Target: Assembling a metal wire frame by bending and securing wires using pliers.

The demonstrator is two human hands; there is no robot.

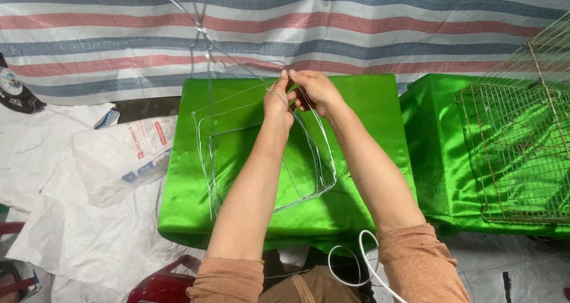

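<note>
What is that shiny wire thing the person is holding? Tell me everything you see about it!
The wire frame is thin, silvery metal wire bent into several nested squarish loops with rounded corners. It rests over a green satin-covered table, its far side lifted. The left hand and right hand pinch it together at the top, where more wire strands run up and out of view.

Just the one cam strapped on my head, aimed down and forward, pretty close over my arms and the green-covered block [356,110].
</note>
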